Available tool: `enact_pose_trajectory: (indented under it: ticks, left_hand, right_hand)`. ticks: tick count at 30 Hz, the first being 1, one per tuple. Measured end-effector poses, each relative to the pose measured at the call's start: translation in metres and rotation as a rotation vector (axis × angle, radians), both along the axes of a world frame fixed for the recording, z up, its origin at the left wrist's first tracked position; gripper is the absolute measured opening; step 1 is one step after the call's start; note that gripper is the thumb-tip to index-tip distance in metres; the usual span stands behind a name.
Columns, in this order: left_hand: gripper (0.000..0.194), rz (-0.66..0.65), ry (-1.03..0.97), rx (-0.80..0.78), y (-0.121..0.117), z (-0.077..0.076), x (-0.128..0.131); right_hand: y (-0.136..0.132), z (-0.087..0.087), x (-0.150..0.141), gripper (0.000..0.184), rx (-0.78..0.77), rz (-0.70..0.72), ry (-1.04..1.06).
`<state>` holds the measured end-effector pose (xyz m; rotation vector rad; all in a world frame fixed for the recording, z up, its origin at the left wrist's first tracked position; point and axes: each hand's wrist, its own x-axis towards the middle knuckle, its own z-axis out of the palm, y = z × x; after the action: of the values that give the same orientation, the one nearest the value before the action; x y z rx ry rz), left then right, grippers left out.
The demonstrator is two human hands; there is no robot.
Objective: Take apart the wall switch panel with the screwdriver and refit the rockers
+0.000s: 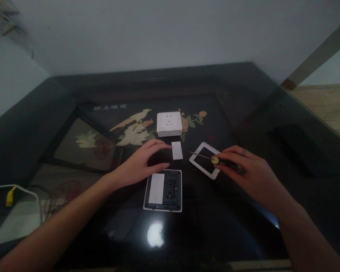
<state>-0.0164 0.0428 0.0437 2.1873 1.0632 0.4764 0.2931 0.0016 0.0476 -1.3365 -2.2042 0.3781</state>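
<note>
From here, the right hand (248,172) has a screwdriver (214,160) gripped; the left hand (143,160) is loose, fingertip at the loose white plate (177,152). That plate's mid-bench (215,230), beyond the dark-backed switch (175,196). Looks light, stiff, kinda slick plastic, so I'd pinch its long edges, no prying hard.

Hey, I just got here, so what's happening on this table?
A person's right hand holds a screwdriver over a white rectangular frame. The left hand reaches out with its fingers by a loose white rocker plate. Nearer the person lies an opened wall switch, with one white rocker in place and dark inner parts exposed beside it. A white socket box sits farther back on the dark glossy table.
</note>
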Motion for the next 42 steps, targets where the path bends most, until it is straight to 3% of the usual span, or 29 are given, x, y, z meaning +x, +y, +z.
enact_pose_trajectory:
  ticks: [3,5,9,11,16,20,24,28,31,35,37,42]
  left_hand:
    - [0.056,-0.056,-0.001,-0.135,-0.027,0.005,-0.015]
    - [0.059,-0.06,0.008,-0.189,-0.042,0.0,-0.017]
    - [0.058,-0.024,-0.039,-0.146,-0.056,-0.017,-0.008]
    - [0.061,-0.014,-0.049,-0.082,-0.058,-0.021,-0.003]
    - [0.05,0.063,-0.087,0.042,-0.063,0.0,0.004]
    - [0.053,-0.008,-0.132,0.065,-0.074,0.018,0.009]
    - [0.06,0.063,-0.159,0.111,-0.081,0.018,0.006]
    - [0.042,0.172,-0.141,0.159,-0.079,0.016,-0.014]
    - [0.025,0.283,-0.096,0.202,-0.075,0.016,-0.036]
    - [0.027,0.502,-0.177,0.077,-0.068,0.017,-0.062]
    - [0.027,0.49,-0.155,0.048,-0.065,0.02,-0.07]
    - [0.019,0.292,-0.004,0.086,-0.06,0.022,-0.083]
  right_hand:
    - [-0.003,0.003,-0.005,0.015,-0.016,-0.039,0.083]
    - [-0.005,0.005,-0.009,0.015,-0.051,-0.092,0.164]
    - [-0.009,0.005,-0.016,0.024,-0.219,-0.23,0.398]
    - [-0.009,0.005,-0.019,0.026,-0.358,-0.224,0.551]
    - [-0.016,0.004,-0.039,0.018,-0.633,-0.041,0.936]
    - [-0.026,0.009,-0.07,0.018,-0.677,0.079,0.982]
    - [-0.029,0.015,-0.099,0.018,-0.449,0.129,0.901]
    - [-0.023,0.008,-0.108,0.02,-0.19,0.149,0.591]
    - [-0.021,-0.003,-0.106,0.046,-0.165,0.208,0.34]
    - [-0.024,-0.013,-0.105,0.083,-0.184,0.369,0.019]
    - [-0.026,-0.015,-0.105,0.086,-0.166,0.399,-0.081]
    - [-0.027,-0.018,-0.098,0.082,-0.132,0.319,-0.137]
